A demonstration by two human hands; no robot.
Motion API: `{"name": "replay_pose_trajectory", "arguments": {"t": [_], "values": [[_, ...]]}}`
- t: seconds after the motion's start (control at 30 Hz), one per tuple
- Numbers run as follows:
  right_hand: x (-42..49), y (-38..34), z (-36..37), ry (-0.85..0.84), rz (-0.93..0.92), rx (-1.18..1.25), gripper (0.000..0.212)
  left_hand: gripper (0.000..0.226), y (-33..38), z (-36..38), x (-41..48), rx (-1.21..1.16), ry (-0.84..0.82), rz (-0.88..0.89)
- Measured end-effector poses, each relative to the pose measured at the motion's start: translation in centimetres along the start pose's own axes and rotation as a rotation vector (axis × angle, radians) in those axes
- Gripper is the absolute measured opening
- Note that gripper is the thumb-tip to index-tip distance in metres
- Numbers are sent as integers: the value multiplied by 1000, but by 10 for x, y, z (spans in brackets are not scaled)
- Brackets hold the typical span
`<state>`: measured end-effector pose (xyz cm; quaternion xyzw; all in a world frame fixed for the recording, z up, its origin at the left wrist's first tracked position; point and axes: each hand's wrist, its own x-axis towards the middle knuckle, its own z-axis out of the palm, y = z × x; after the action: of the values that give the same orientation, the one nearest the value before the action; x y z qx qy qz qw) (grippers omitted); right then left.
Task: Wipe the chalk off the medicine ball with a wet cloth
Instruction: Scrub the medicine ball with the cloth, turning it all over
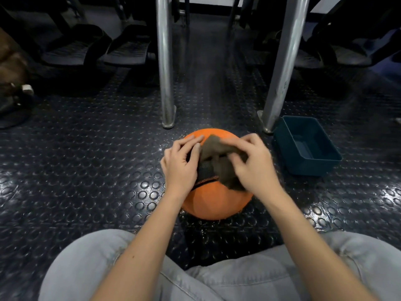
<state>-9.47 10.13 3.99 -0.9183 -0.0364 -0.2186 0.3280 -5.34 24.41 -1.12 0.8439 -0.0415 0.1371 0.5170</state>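
Orange medicine ball (217,205) on the floor just in front of a seated person's knees, with a brown cloth (219,161) bunched on top.

On my remote feed the ball has a black band across its middle, partly under the cloth. The right hand (253,164) grips the cloth with curled fingers. The left hand (180,164) rests on the ball's left side, fingers nearly straight and thumb touching the cloth's edge. A teal plastic tub (308,168) sits near the ball on its right. Beyond the ball, two shiny metal legs (166,61) rise from the dark studded rubber floor (86,159). Pale grey trousers (86,268) fill the bottom of my view.
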Motion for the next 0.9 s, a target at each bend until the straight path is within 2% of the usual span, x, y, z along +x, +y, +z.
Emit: {"name": "replay_pose_trajectory", "arguments": {"t": [0.1, 0.17, 0.23, 0.3, 0.37, 0.43, 0.5, 0.53, 0.57, 0.6, 0.7, 0.77, 0.87, 0.9], "values": [[7, 30, -19, 85, 234, -244, 37, 29, 2, 4, -4, -9, 10, 5], [11, 31, -31, 202, 274, -174, 38, 32, 2, 5, -5, 3, 48, 26], [5, 16, -31, 233, 103, 9, 39, 23, 1, 4, -5, -5, 51, 1], [-6, 4, -18, 96, -130, 120, 39, 18, 0, 2, -3, -18, 56, -13], [-14, 13, -5, -62, -172, 110, 40, 18, -1, 0, -2, -21, 43, -29], [-10, 36, -6, -18, -8, 9, 39, 19, -1, 0, -1, -23, 35, -57], [-6, 48, -19, 163, 175, -136, 37, 20, -2, -1, -1, -24, 43, -81], [-4, 47, -24, 266, 199, -117, 36, 21, -2, -2, 0, -32, 57, -93], [-4, 41, -25, 334, 154, -41, 35, 21, -2, -3, 1, -42, 70, -110], [-7, 32, -22, 331, 57, 42, 34, 21, -3, -4, 2, -49, 78, -131], [-25, 19, 2, 47, -206, 122, 35, 21, -5, -9, 3, -54, 82, -168], [-23, 33, 9, -8, -123, 57, 39, 22, -5, -12, 4, -62, 86, -189], [-12, 52, -3, 174, 190, -128, 36, 23, -3, -11, 3, -63, 119, -224], [-10, 49, -7, 246, 207, -102, 34, 23, -3, -11, 4, -65, 134, -235]]}}
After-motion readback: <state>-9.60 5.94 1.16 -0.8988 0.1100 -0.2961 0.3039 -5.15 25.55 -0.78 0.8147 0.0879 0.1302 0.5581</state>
